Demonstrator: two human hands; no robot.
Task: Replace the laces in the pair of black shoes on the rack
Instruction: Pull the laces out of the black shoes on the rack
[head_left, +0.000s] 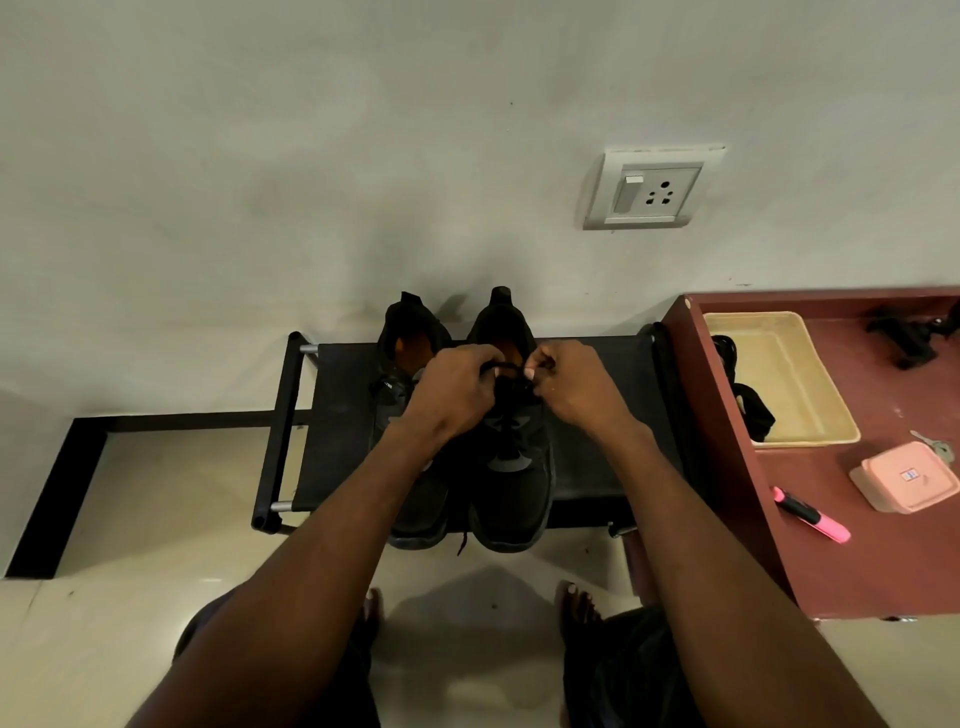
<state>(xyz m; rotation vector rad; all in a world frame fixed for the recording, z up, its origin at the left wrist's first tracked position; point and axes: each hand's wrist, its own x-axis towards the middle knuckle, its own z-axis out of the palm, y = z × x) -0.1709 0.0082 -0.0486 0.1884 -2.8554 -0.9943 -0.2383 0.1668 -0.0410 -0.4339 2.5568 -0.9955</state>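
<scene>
Two black shoes stand side by side on a black shoe rack (343, 441) against the wall, toes toward me. Both hands work over the right shoe (511, 493) near its top eyelets. My left hand (457, 389) pinches the black lace (511, 371) with curled fingers. My right hand (571, 384) pinches the same lace from the other side. The left shoe (400, 353) is partly hidden under my left forearm; a loose lace end (461, 543) hangs over the rack's front edge.
A maroon table (883, 545) stands right of the rack with a beige tray (795, 384), a black item in it, a pink box (906, 475), keys and a pink highlighter (813, 514). A wall socket (652, 189) is above. My bare feet are on the tiled floor.
</scene>
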